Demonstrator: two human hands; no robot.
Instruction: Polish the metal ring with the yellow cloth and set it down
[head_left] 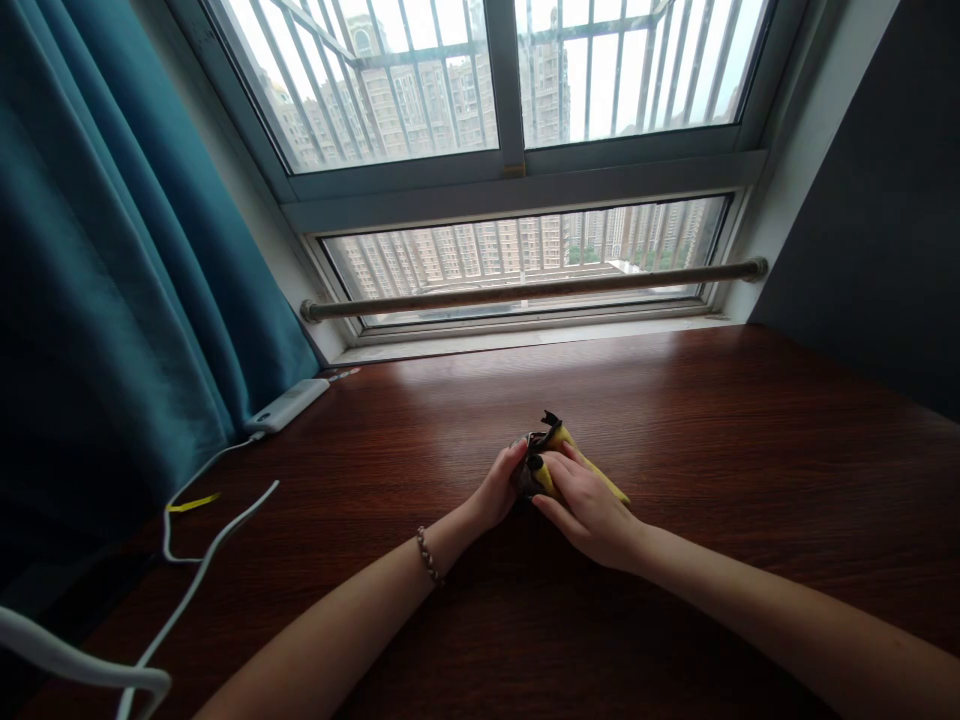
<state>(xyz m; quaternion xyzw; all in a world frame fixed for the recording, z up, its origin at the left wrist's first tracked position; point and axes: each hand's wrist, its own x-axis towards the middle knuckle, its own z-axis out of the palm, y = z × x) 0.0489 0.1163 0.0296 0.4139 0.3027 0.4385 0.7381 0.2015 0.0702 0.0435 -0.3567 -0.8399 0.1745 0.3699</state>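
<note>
Just past the middle of the table, both hands meet around a small yellow and dark item (592,470) whose kind I cannot make out. Its yellow part reaches toward the right and ends in a flat edge under my right hand. A ragged dark piece sticks up at its far end, and a black-tipped yellow bit pokes out between the hands. My left hand (495,487) grips the dark side, fingers partly hidden. My right hand (589,508) is closed over the yellow side, its thumb toward the dark part.
On the brown wooden table (420,420), a white power strip (289,404) lies beside the blue curtain (150,250). White cables (214,560) loop at the left, near a thin yellow strip (195,502). A horizontal rail (540,291) crosses the window behind.
</note>
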